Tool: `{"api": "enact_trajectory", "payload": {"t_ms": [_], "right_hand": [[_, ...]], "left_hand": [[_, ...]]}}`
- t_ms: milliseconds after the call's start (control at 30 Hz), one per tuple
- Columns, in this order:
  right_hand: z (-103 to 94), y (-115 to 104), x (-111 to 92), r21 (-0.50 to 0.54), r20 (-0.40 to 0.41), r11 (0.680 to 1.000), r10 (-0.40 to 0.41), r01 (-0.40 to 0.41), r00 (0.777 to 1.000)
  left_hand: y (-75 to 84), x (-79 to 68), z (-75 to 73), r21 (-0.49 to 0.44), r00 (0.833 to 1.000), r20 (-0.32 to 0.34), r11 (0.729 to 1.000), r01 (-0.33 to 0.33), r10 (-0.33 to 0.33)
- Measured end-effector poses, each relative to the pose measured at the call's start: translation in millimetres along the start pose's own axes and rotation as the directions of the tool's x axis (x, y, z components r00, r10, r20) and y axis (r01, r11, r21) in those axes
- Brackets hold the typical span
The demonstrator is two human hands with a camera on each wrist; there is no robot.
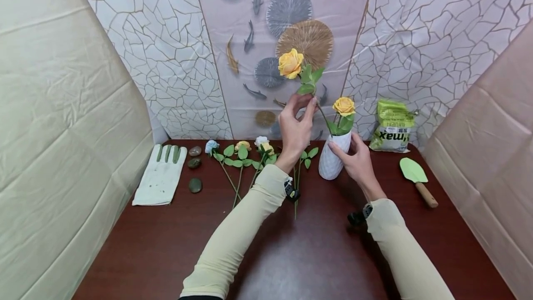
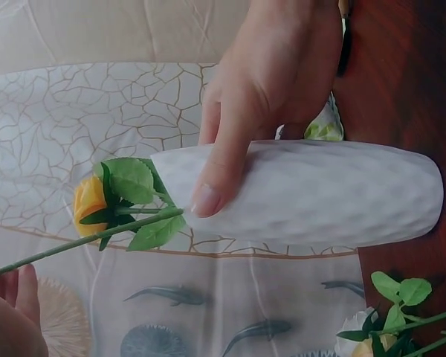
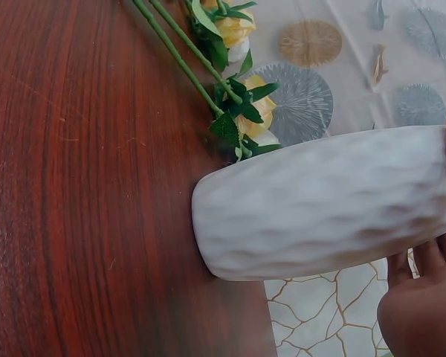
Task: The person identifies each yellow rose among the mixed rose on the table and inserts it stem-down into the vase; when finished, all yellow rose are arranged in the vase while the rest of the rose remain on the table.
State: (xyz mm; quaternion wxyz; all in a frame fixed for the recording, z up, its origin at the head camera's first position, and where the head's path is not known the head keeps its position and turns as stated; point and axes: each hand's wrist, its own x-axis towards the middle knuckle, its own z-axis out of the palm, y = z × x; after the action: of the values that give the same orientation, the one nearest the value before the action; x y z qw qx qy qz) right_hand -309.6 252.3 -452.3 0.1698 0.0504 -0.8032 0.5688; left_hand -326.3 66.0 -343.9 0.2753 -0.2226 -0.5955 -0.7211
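My left hand pinches a yellow rose by its green stem, just below the leaves. The stem slants down, and its lower end is at the mouth of a white textured vase, partly hidden there. A second yellow rose stands in the vase with its leaves at the rim. Around the upper part of the vase, my right hand holds it, the thumb on the near side in the left wrist view. The vase's base touches the dark wooden table.
Several loose flowers lie left of the vase, among them a blue one and a white one. Farther left are stones and a white glove. A green bag and a small trowel are at right.
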Motion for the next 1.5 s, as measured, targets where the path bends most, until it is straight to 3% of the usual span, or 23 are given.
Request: {"api": "enact_trajectory", "payload": {"t_ms": [100, 233, 500, 800, 900, 1033, 1133, 1233, 1333, 1500], "right_hand": [[0.0, 0.4, -2.4, 0.0, 0.005, 1.0, 0.005, -0.005, 1.0], [-0.1, 2.8, -6.3, 0.004, 0.009, 1.0, 0.015, -0.015, 1.0], [1.2, 5.6, -7.5, 0.019, 0.008, 1.0, 0.011, -0.011, 1.0], [0.6, 5.6, -8.1, 0.018, 0.008, 1.0, 0.008, -0.008, 1.0], [1.6, 5.0, -7.0, 0.025, 0.003, 1.0, 0.003, -0.003, 1.0], [2.1, 4.1, -5.9, 0.036, -0.003, 0.999, -0.01, 0.01, 1.0], [1.8, 3.7, -5.1, 0.043, -0.001, 0.999, -0.01, 0.01, 1.0], [1.4, 3.4, -4.5, 0.044, 0.003, 0.999, -0.01, 0.01, 1.0], [1.1, 3.4, -4.1, 0.05, 0.004, 0.999, -0.018, 0.017, 1.0], [0.1, 3.8, -2.5, 0.052, -0.001, 0.999, -0.016, 0.016, 1.0]], "left_hand": [[-2.8, -2.0, 0.2, -0.034, 1.0, -0.019, 0.999, -0.01, 0.01], [-16.1, -6.0, 0.8, -0.011, 1.0, -0.022, 1.0, -0.009, 0.009], [-37.7, -17.4, -0.7, 0.185, 0.998, 0.059, 0.983, 0.003, -0.014], [-59.0, -32.8, 3.6, 0.376, 0.981, 0.163, 0.926, 0.039, -0.108], [-66.4, -36.0, 4.6, 0.443, 0.974, 0.178, 0.895, 0.048, -0.141], [-71.9, -38.7, 5.6, 0.534, 0.955, 0.223, 0.844, 0.047, -0.195], [-72.2, -39.1, 5.9, 0.569, 0.941, 0.252, 0.821, 0.046, -0.227], [-71.7, -38.2, 6.7, 0.544, 0.937, 0.248, 0.836, 0.075, -0.245], [-69.8, -35.4, 8.9, 0.493, 0.946, 0.226, 0.865, 0.095, -0.233], [-64.5, -29.7, 13.3, 0.47, 0.96, 0.213, 0.88, 0.064, -0.184]]}}
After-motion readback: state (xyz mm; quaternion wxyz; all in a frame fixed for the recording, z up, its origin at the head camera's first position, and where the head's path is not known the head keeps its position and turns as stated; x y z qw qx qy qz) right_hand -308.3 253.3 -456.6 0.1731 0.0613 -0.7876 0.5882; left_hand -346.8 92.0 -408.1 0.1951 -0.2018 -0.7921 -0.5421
